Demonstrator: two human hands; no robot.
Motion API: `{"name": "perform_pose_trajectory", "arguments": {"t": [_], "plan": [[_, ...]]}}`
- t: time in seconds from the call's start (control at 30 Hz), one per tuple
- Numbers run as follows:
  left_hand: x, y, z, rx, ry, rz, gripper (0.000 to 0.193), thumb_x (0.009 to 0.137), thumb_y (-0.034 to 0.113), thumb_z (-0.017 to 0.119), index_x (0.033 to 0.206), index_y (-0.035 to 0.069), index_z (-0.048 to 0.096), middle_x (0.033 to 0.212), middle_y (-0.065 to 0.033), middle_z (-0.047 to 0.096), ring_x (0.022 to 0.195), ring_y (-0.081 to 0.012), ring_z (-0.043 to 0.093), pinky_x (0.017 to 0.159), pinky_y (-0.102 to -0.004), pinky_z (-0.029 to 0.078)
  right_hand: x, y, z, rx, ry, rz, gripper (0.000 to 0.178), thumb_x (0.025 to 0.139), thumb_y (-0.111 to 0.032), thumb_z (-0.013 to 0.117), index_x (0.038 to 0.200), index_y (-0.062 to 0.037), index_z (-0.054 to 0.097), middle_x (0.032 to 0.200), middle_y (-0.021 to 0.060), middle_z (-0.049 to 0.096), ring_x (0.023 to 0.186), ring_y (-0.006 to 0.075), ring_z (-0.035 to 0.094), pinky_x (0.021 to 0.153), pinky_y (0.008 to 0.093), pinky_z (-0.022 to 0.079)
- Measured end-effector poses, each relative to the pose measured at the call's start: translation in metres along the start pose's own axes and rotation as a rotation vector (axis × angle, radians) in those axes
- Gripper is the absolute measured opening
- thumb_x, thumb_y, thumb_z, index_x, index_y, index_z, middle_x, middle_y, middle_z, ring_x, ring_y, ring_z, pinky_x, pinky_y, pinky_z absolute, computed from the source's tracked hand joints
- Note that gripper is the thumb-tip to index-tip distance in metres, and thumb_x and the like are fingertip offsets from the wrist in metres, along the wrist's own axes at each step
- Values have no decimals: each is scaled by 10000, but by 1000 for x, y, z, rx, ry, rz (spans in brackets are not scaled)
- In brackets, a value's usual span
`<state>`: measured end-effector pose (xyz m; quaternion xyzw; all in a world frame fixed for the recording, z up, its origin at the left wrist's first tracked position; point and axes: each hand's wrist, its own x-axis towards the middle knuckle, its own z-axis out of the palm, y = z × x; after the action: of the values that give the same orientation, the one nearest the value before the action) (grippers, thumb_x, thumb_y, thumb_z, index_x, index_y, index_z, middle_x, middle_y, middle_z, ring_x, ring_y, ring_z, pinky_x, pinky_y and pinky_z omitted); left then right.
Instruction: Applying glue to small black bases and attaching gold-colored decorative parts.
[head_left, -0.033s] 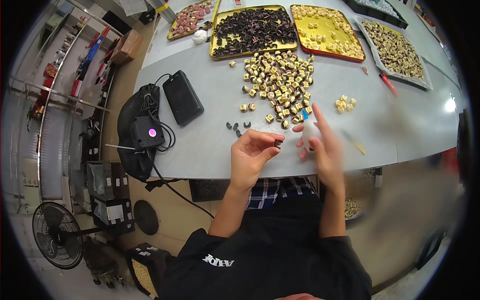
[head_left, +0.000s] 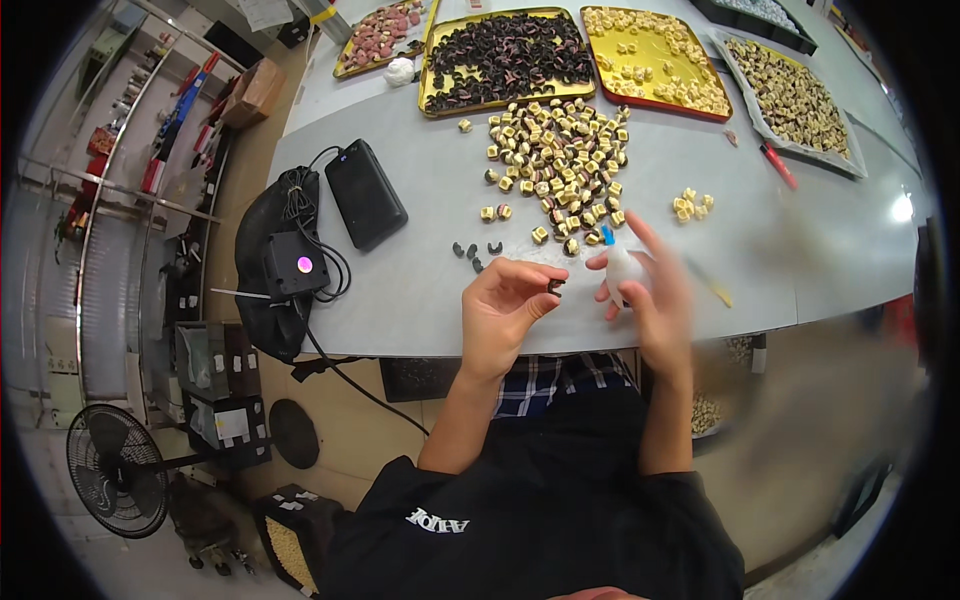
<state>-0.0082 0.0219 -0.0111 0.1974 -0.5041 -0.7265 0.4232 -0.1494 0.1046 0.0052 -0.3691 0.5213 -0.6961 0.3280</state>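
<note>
My left hand (head_left: 497, 318) is closed, pinching a small dark curved piece (head_left: 556, 287) between thumb and fingertips. To its right, my right hand (head_left: 660, 318) holds a small white squeeze bottle (head_left: 622, 268) with a blue tip (head_left: 607, 235) pointing away from me; the index finger is stretched out past it. Just beyond both hands lies a heap of small cream-and-dark block pieces (head_left: 565, 165). Several loose dark curved pieces (head_left: 475, 252) rest on the grey table left of the heap. A small cluster of cream pieces (head_left: 690, 205) sits to the right.
Along the far side stand a yellow tray of dark curved pieces (head_left: 432, 98), a red-rimmed tray of cream pieces (head_left: 668, 112), a tray of pink pieces (head_left: 345, 72) and a lined tray of mixed pieces (head_left: 855, 165). A black power bank (head_left: 367, 195) with cables lies left; a red marker (head_left: 779, 167) lies right.
The white bottle and its blue tip have shifted slightly toward me in my right hand. My left hand keeps its pinch on the dark piece.
</note>
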Motion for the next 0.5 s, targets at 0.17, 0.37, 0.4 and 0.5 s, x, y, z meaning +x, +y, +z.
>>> {"name": "perform_pose_trajectory", "arguments": {"t": [0.17,0.37,0.4,0.5], "plan": [[1,-6,-9,-2,-79,104,215,721,-64,669,839,24,513,974,-159,611,858,-160,578,740,-265,465,-5,11,-22,-84,0,-72,391,842,-253,547,1133,-8,456,819,95,563,643,112,506,523,190,398],[4,-8,-6,128,-198,152,294,669,-86,701,807,55,482,885,-153,635,826,-171,536,737,-288,454,0,15,-16,106,199,-292,273,837,-289,536,879,-38,438,788,137,565,586,107,477,479,178,338],[4,-9,-6,159,-217,151,309,660,-92,705,797,61,474,864,-151,640,817,-169,525,733,-289,453,-2,15,-17,107,208,-284,273,837,-289,536,879,-38,438,788,137,565,586,107,477,479,178,338],[4,-7,-1,180,-196,118,348,646,-30,745,775,81,442,810,-129,639,785,-168,489,711,-285,417,-6,14,-19,192,108,-212,270,852,-292,511,878,-36,429,769,142,563,543,89,448,444,183,320]]}}
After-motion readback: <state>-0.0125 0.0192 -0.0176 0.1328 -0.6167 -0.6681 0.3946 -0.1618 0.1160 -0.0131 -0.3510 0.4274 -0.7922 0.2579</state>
